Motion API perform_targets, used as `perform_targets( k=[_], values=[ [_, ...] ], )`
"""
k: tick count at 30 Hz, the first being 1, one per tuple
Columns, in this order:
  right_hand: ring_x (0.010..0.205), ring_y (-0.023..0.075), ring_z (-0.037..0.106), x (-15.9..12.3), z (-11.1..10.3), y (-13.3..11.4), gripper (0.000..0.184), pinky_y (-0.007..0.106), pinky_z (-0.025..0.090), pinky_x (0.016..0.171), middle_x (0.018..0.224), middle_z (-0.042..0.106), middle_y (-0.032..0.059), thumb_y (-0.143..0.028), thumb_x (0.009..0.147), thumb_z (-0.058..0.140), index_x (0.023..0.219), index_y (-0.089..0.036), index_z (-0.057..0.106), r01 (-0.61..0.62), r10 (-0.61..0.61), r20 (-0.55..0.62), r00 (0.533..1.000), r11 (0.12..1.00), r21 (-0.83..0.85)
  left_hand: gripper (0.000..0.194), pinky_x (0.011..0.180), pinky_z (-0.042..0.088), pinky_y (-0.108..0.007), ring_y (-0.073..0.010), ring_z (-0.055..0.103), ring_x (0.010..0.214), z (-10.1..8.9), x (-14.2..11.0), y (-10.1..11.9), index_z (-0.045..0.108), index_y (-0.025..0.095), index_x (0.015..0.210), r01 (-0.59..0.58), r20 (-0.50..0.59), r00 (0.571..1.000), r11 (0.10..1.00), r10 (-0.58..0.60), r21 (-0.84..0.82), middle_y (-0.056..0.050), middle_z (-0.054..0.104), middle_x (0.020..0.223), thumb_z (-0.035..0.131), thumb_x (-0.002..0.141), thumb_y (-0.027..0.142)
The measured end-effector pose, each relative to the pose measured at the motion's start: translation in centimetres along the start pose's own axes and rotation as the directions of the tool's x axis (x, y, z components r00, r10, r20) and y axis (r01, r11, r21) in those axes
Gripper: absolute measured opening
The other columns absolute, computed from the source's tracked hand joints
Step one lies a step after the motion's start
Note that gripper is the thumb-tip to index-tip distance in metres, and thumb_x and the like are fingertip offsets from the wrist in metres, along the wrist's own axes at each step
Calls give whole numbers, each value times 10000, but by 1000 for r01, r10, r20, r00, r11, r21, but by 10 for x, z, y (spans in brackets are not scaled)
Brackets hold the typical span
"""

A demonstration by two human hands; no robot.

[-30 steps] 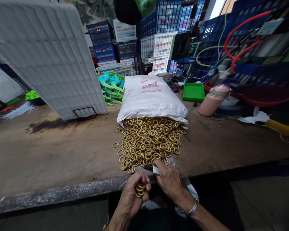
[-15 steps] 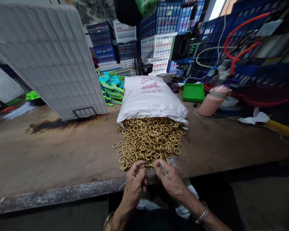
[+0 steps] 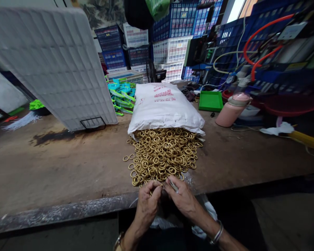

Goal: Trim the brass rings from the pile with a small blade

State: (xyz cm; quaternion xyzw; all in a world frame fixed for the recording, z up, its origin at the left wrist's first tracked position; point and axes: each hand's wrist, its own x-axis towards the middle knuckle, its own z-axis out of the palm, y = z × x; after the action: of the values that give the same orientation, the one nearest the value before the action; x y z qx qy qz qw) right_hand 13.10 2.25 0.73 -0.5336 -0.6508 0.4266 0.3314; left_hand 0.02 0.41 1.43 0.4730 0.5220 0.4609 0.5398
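Note:
My left hand is closed around gold-coloured rings, mostly hidden in the fingers; thumb and forefinger pinch at its tip. My right hand is closed on a slim, pale-handled tool, whose working end is hidden by the fingers. The fingertips of both hands meet or nearly meet at the table's front edge. Just beyond them lies a heap of gold-coloured rings, spilling from the mouth of a white sack with red print.
The brown table has a worn front edge. A white ribbed panel leans at left. Green and teal plastic pieces lie beside the sack. A green tray and pink bottle stand at right, with stacked crates behind.
My left hand turned from palm-up, with rings showing, to a pinch, and its fingertips came close to my right hand's. The tool in my right hand changed angle. The heap looks nearly the same.

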Motion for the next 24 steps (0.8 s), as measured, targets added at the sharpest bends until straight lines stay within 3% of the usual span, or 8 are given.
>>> perform_targets(
  k=[9,19,24],
  values=[
    [569,101,399,4,0,-1,229,220,326,547,565,402,-55,-338,782,385,606,-193,400,-85,83,43,996,995,56,186,535,362,-194,-107,438,548,1,-4,-2,614,146,652,-66,31,997,998,66,3,2,524,594,523,760,267],
    [552,100,408,5,-1,-4,234,218,319,536,559,412,-56,-326,809,362,628,-194,429,-61,61,5,998,998,21,283,340,265,-144,-41,327,358,1,-6,-4,494,164,672,214,99,975,965,-201,-148,59,424,495,528,743,436],
    [555,102,406,5,-3,-8,248,218,329,535,578,420,-49,-343,825,353,638,-197,425,12,-12,-1,1000,999,-34,341,314,236,-136,-32,305,332,0,-7,-1,459,171,655,259,131,963,944,-236,-204,70,404,461,507,743,497]
  ],
)
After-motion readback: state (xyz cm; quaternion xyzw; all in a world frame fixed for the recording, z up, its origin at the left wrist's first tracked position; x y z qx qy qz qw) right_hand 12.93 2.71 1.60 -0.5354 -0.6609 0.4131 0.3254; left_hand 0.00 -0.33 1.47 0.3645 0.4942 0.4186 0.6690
